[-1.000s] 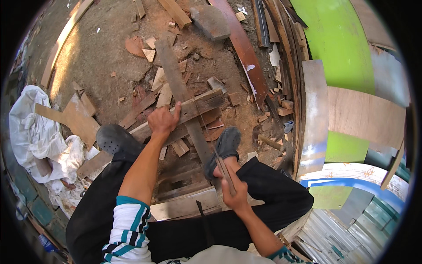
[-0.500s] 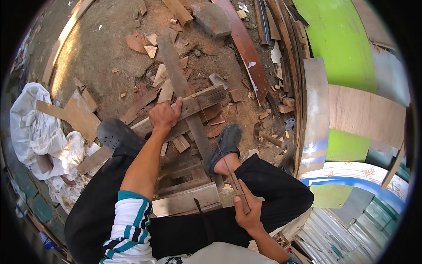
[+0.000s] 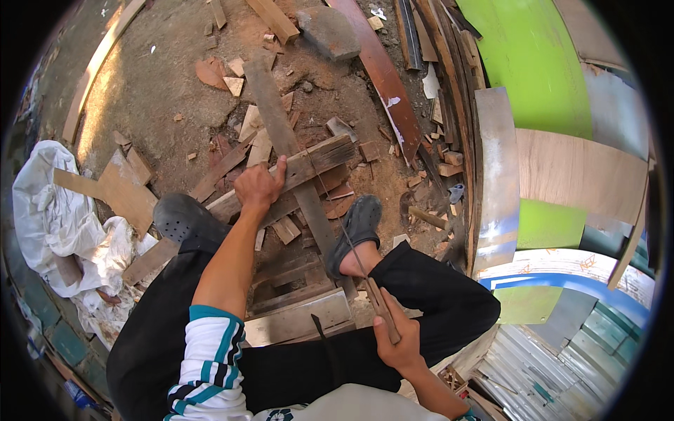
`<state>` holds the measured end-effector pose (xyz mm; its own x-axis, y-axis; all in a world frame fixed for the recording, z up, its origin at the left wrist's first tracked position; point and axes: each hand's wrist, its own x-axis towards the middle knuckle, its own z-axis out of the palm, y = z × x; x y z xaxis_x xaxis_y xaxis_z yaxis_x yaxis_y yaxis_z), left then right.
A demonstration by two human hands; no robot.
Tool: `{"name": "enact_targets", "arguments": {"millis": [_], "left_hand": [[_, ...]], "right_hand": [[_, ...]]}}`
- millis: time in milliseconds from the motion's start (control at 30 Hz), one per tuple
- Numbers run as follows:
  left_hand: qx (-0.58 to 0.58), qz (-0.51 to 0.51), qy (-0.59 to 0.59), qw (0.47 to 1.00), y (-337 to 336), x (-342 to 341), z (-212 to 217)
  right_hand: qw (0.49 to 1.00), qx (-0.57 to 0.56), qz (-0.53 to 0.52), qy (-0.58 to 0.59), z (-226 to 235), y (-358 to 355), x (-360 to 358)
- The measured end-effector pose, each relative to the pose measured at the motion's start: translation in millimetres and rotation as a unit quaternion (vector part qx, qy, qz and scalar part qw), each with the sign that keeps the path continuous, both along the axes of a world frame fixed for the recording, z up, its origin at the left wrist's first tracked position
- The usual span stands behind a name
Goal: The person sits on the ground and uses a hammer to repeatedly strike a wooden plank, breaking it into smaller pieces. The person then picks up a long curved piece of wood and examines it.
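A weathered wooden plank (image 3: 331, 155) lies slantwise across other boards, low over the ground. My left hand (image 3: 257, 188) is closed round its middle, thumb on top. The fingers of my right hand (image 3: 399, 342) wrap the wooden handle of a saw (image 3: 354, 249), near my right thigh. Its thin, dark blade shows nearly edge-on, running forward past my right clog and across the plank, to the right of my left hand. A long grey board (image 3: 277, 116) passes beneath the plank. How deep the blade sits in the wood is too fine to tell.
Dark clogs (image 3: 359, 223) on my feet stand either side of the boards. Wood offcuts (image 3: 286, 230) litter the dirt. White sacking (image 3: 53, 203) lies at left. A reddish board (image 3: 390, 88), stacked long strips and green panels (image 3: 537, 63) stand on the right.
The whole scene has shifted slightly left in view. My right hand and the saw handle sit marginally lower; my left hand keeps its grip on the plank.
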<state>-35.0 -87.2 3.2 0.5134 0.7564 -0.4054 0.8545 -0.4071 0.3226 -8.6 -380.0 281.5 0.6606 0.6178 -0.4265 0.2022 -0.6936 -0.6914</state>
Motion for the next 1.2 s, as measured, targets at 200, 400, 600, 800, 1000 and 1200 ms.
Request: {"name": "enact_targets", "arguments": {"millis": [200, 400, 600, 800, 1000, 1200], "left_hand": [[-0.027, -0.001, -0.004, 1.000, 2, 10, 2], [-0.015, 0.000, 0.000, 1.000, 3, 2, -8], [-0.013, 0.028, -0.007, 1.000, 0, -2, 1], [-0.020, 0.012, -0.009, 1.000, 0, 3, 1], [-0.034, 0.000, 0.004, 0.999, 2, 3, -2], [-0.035, 0.011, -0.002, 0.999, 2, -3, 5]], "right_hand": [[0.993, 0.110, -0.025, -0.041, -175, 113, 57], [0.999, 0.033, -0.037, 0.022, -120, 106, 48], [0.999, -0.016, -0.008, 0.035, 6, -11, 4], [0.991, 0.128, -0.026, -0.001, -174, 96, 56], [0.999, 0.046, -0.025, -0.003, -150, 116, 60], [0.999, 0.024, 0.005, 0.040, -53, 26, 11]]}}
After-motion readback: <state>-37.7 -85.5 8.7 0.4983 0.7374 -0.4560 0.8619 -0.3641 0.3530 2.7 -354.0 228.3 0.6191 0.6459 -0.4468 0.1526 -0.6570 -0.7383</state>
